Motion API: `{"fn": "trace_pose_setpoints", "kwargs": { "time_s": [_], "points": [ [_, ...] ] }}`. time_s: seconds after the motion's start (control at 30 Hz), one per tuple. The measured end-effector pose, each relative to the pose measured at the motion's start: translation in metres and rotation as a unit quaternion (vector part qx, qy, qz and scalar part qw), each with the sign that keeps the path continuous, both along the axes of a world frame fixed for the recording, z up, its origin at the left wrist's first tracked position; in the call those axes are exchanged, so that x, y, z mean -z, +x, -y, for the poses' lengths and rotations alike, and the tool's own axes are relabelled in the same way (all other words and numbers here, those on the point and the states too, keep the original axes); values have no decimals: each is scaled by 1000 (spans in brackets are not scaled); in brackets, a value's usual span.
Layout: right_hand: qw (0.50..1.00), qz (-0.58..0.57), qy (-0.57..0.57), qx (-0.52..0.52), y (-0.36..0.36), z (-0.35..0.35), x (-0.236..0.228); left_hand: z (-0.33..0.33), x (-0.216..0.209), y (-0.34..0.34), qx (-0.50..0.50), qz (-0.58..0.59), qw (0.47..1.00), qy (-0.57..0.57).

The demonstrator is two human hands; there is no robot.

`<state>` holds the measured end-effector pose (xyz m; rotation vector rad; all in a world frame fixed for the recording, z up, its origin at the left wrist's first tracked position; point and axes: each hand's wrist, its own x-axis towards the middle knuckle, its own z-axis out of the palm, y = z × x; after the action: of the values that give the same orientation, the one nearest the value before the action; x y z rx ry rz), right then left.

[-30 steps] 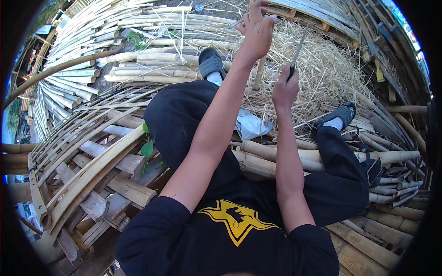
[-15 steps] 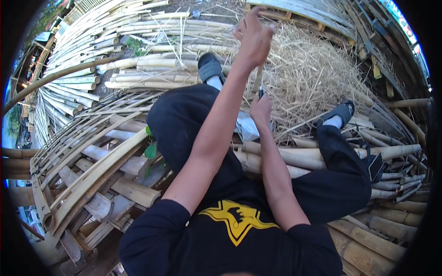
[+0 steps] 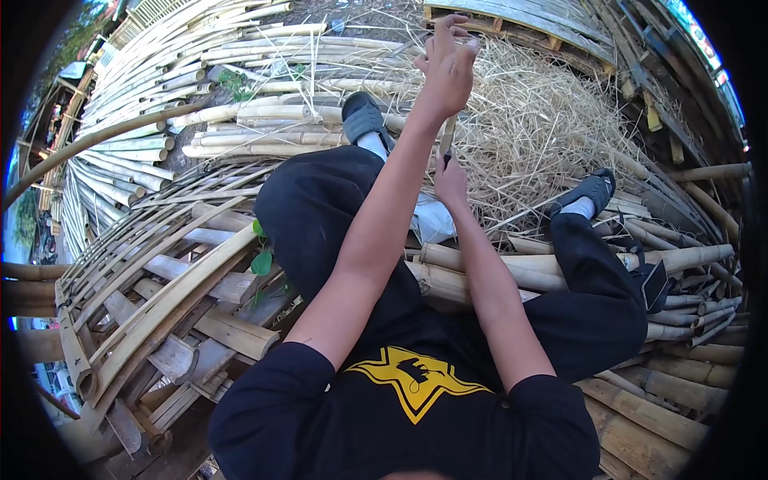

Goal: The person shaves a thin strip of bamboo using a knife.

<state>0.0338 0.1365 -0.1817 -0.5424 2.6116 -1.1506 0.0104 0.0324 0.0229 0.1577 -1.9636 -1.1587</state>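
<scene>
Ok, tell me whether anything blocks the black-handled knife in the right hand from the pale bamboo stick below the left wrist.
Nothing visible stands between the knife and the stick; they overlap in view, though contact is unclear. The left hand sits higher in the picture.

The left hand (image 3: 448, 76) is farther out in front than the right hand (image 3: 450, 182), which has the knife (image 3: 446, 152) in it. The pile of thin strips (image 3: 536, 120) is on the ground to the right of the left hand, with the pallet (image 3: 524, 30) behind it and the right sandal (image 3: 590, 192) near its front edge. Bamboo poles (image 3: 160, 76) lie to the left, past the left sandal (image 3: 364, 120), and the leaves (image 3: 262, 262) are just left of the left leg (image 3: 316, 196).
</scene>
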Motion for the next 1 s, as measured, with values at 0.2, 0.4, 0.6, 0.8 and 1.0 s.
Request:
{"fn": "trace_pose_setpoints", "kwargs": {
  "time_s": [0.2, 0.4, 0.6, 0.8, 1.0],
  "points": [
    [996, 5, 88, 4, -16, 16, -4, 21, 14, -5, -17, -33, 997, -70],
    [995, -8, 100, -1, -39, -7, 38, 12, 3, -1, 9, -9, 999, 35],
    [993, -30, -96, 61, -28, -14, 15, 16, -2, 1, -21, 7, 1000, 0],
    [917, -241, -303, 96, -28, -1, -181, 25, 11, -9, -44, -6, 997, -68],
    [715, -341, -608, -51, 21, -13, -295, 26, 10, -6, -46, -44, 994, -91]
  ]
}}
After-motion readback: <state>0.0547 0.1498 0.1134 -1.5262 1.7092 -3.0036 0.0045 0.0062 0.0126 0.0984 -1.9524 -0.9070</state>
